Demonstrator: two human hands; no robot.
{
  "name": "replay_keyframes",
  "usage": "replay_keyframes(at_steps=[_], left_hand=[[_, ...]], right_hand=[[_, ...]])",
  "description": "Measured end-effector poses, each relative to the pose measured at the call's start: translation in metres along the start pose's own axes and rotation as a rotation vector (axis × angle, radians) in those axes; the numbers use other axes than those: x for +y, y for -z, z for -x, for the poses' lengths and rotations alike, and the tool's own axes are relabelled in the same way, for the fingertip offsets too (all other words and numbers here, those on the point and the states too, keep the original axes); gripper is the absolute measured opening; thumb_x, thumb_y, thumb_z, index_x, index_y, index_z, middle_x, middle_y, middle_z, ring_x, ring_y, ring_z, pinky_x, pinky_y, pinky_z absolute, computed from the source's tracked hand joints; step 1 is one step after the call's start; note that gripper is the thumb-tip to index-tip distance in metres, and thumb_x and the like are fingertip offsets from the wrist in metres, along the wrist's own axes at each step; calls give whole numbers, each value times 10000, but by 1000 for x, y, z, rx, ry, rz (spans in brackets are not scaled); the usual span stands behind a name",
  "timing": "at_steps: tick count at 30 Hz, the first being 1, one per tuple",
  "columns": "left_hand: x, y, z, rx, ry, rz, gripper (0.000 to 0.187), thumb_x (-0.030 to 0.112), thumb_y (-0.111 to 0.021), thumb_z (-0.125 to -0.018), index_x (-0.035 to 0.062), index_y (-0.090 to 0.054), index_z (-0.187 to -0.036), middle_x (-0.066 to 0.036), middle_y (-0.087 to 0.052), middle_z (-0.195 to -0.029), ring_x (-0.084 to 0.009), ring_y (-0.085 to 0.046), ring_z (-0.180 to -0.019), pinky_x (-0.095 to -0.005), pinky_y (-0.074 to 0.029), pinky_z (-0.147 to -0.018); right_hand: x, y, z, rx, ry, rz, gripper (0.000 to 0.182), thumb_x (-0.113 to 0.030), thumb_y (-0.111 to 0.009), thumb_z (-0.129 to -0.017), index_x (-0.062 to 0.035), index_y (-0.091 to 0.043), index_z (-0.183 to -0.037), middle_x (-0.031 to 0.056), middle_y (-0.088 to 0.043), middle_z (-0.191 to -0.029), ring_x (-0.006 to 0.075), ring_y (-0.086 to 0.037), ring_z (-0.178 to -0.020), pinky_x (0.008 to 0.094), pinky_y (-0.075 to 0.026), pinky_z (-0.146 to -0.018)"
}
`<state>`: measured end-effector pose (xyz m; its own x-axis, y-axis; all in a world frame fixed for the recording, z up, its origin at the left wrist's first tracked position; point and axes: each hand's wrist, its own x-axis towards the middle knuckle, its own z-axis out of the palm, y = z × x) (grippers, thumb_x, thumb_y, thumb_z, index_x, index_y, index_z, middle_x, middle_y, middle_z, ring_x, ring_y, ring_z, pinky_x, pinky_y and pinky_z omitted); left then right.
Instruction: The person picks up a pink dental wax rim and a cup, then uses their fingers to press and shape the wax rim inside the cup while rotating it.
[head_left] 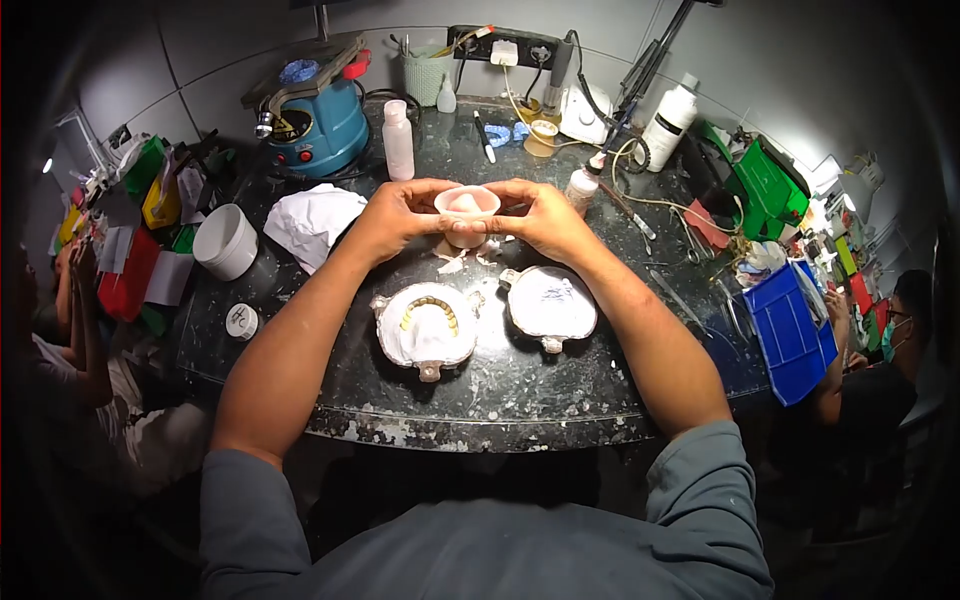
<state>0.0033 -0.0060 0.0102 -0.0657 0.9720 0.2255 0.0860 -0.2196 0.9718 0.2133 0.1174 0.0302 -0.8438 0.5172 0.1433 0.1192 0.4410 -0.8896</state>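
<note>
Between my two hands is a small pinkish cup (pixel 468 203) with a pale lump or paste inside it. My left hand (pixel 408 215) grips its left side, thumb at the front. On the opposite side my right hand (pixel 540 218) pinches the cup in the same way. White crumbs (pixel 453 262) lie on the dark bench just below. Closer to me sits a dental flask half (pixel 428 325) filled with white plaster, with a curved row of yellowish teeth in it. To its right is the other flask half (pixel 552 305), with bluish marks on its white surface.
A blue machine (pixel 325 130) stands at the back left, with a pink bottle (pixel 398 145) beside it. White cloth (pixel 312 222), a white tub (pixel 225 242) and a small jar (pixel 241 321) are at left. A white bottle (pixel 668 125), tweezers and a blue tray (pixel 785 325) are at right. People sit on both sides.
</note>
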Motion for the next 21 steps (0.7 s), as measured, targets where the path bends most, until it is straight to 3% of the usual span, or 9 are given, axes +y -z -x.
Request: replay_keyframes(at_steps=[2,7,21], left_hand=[[3,-1,1,33,36,-54,453,98,-840,-800,-21,-692,-1211,-91,-735,-1112,-146,-683,-1019,-298,-534,-924],[1,-3,-1,18,7,-43,381,144,-851,-806,-11,-731,-1133,-87,-745,-1059,-138,-687,-973,-290,-533,-921],[8,-12,0,78,28,-155,243,150,-813,-844,6,-761,-1034,-72,-758,-960,-110,-684,-890,-274,-529,-864]], right_hand=[[10,-2,0,16,38,-142,541,-298,-873,-789,10,-704,-1200,98,-753,-1073,155,-709,-940,306,-558,-858],[9,-4,-2,100,57,-42,385,-288,-868,-792,-7,-767,-1035,86,-769,-933,144,-717,-864,295,-562,-807],[-3,-4,-1,146,61,161,303,-303,-841,-807,-36,-780,-937,91,-759,-835,143,-709,-764,312,-550,-711]])
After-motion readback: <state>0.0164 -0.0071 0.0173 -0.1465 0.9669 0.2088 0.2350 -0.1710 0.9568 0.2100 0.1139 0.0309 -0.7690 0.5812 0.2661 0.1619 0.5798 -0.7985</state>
